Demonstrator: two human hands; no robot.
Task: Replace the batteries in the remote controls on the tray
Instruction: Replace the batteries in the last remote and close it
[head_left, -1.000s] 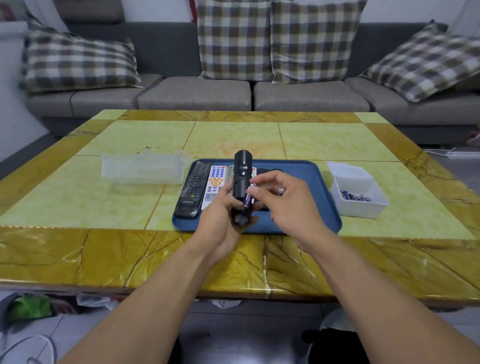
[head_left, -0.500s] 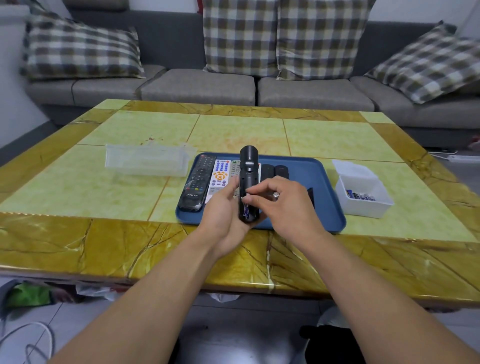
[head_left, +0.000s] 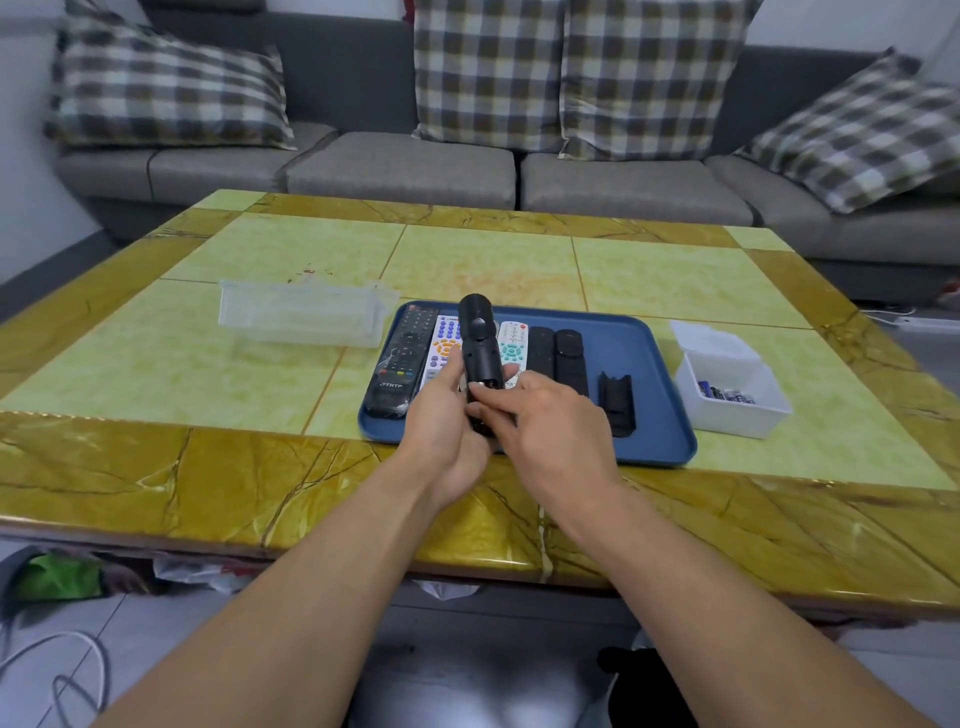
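Note:
My left hand (head_left: 441, 431) grips a black remote (head_left: 478, 343) upright over the blue tray (head_left: 631, 353), its back facing me. The fingers of my right hand (head_left: 550, 421) curl over the remote's lower back at the battery bay, hiding the battery. Its loose black cover (head_left: 615, 402) lies on the tray to the right. More remotes lie side by side on the tray: a black one (head_left: 400, 364), a white one with purple keys (head_left: 444, 343), a white one with teal keys (head_left: 511, 343) and two slim black ones (head_left: 556, 353).
A white box (head_left: 727, 421) holding several batteries (head_left: 724, 392) stands right of the tray. A clear plastic container (head_left: 301, 319) sits to the tray's left. The yellow-green stone table (head_left: 519, 260) stretches back toward a grey sofa (head_left: 405, 166) with checked cushions.
The purple battery pinched in my right hand has gone down into the remote's bay and is out of sight. The right fingers now cover the bay. The left hand holds as before.

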